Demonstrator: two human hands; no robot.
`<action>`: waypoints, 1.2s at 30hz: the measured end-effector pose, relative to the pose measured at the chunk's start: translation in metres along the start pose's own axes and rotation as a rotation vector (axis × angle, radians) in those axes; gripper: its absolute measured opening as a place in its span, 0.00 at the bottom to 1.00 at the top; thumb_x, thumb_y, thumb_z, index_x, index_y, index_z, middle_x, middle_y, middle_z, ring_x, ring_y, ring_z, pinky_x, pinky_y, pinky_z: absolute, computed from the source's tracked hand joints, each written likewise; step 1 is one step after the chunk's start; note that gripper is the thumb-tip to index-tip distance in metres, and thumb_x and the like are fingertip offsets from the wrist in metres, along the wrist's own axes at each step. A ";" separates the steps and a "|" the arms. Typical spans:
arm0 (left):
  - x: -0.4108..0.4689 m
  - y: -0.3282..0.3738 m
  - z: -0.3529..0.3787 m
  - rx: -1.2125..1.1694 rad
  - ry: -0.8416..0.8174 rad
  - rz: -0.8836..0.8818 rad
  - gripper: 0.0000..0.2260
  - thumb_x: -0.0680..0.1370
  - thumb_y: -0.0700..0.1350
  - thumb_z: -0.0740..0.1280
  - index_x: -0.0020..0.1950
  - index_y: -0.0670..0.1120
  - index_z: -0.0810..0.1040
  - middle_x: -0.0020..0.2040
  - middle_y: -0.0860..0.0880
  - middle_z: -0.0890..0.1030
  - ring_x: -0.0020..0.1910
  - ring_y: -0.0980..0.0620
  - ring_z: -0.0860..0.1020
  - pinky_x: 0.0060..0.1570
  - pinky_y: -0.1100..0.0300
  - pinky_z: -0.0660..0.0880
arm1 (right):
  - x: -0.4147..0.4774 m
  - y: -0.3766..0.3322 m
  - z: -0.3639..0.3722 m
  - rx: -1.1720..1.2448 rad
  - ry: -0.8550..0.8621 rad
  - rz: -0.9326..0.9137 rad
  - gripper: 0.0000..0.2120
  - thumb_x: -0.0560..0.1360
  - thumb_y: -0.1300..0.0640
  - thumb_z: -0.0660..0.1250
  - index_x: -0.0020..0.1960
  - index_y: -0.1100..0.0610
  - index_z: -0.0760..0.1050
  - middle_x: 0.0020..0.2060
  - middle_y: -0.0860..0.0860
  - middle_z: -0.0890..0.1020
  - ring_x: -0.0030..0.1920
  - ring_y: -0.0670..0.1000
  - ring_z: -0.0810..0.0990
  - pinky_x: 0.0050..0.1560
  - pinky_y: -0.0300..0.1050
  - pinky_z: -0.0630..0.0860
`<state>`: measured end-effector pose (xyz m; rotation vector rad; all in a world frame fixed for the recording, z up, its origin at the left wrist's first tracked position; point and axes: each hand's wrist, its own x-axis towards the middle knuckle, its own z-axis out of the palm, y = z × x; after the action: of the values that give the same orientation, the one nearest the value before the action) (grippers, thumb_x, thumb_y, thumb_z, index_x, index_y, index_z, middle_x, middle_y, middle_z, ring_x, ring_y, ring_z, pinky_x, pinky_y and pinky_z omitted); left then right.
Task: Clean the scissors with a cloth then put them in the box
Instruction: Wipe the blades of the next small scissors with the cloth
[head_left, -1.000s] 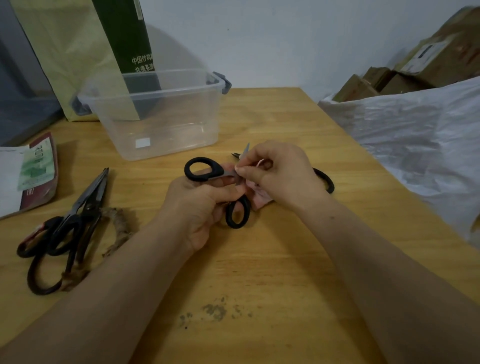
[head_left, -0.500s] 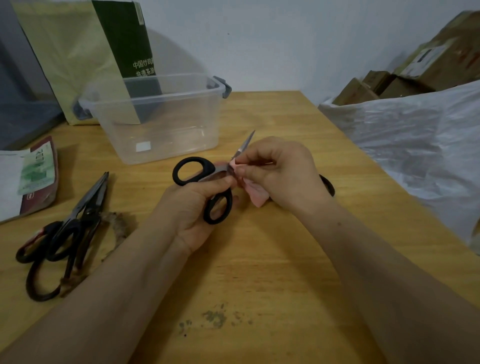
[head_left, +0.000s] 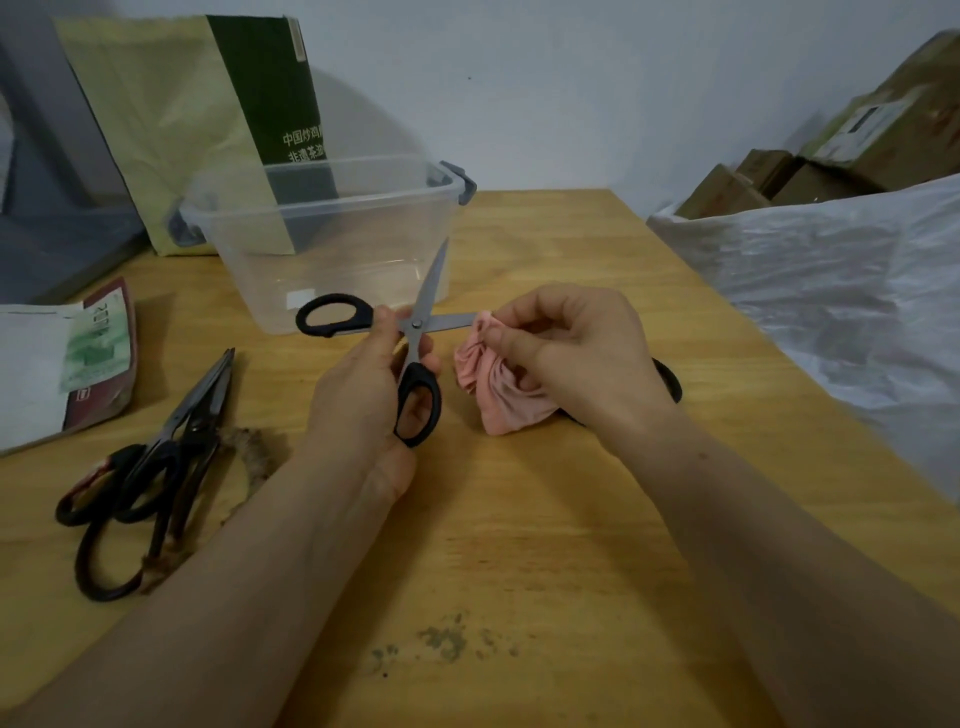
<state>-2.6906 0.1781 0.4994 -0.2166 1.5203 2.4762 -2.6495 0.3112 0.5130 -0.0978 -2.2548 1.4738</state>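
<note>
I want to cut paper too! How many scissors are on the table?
3 for sure: the open scissors in the left hand, plus two dark pairs overlapping at the table's left. A black loop behind the right hand may be another.

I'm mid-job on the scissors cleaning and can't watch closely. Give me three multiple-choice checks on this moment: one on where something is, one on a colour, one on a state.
1. Where is the clear plastic box?
A. On the wooden table, beyond the hands
B. On the floor
C. In the person's lap

2. What colour is the bunched cloth in the right hand?
A. Blue
B. Pink
C. White

3. In what state are the black-handled scissors held by the left hand?
A. Blades shut
B. Blades spread open
C. Lying inside the box

Answers:
1. A, since the box stands on the wooden table behind the hands.
2. B, since the fabric gripped at one blade is pink.
3. B, since one blade points up toward the box and the other runs right to the cloth.
</note>
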 end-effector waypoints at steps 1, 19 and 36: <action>0.000 0.001 0.001 -0.004 -0.011 0.023 0.08 0.78 0.52 0.65 0.51 0.50 0.80 0.31 0.54 0.80 0.28 0.59 0.77 0.39 0.62 0.72 | 0.000 0.000 0.001 -0.008 0.003 0.003 0.05 0.72 0.56 0.73 0.39 0.49 0.80 0.33 0.45 0.82 0.35 0.42 0.79 0.41 0.42 0.78; -0.022 -0.004 0.010 0.148 -0.047 0.213 0.11 0.75 0.39 0.68 0.35 0.46 0.84 0.36 0.44 0.80 0.35 0.51 0.77 0.43 0.55 0.76 | -0.002 -0.004 0.000 0.252 0.143 0.050 0.06 0.72 0.64 0.72 0.44 0.54 0.81 0.39 0.50 0.83 0.37 0.48 0.84 0.41 0.47 0.82; -0.020 -0.012 0.011 0.147 0.031 0.180 0.07 0.76 0.38 0.68 0.38 0.43 0.81 0.28 0.50 0.81 0.27 0.57 0.78 0.29 0.66 0.75 | -0.003 0.001 0.012 -0.565 -0.058 -0.293 0.07 0.76 0.54 0.67 0.48 0.54 0.83 0.49 0.50 0.79 0.50 0.53 0.77 0.52 0.54 0.74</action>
<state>-2.6686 0.1911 0.4993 -0.0969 1.7990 2.4894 -2.6520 0.3002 0.5073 0.1022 -2.5376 0.6764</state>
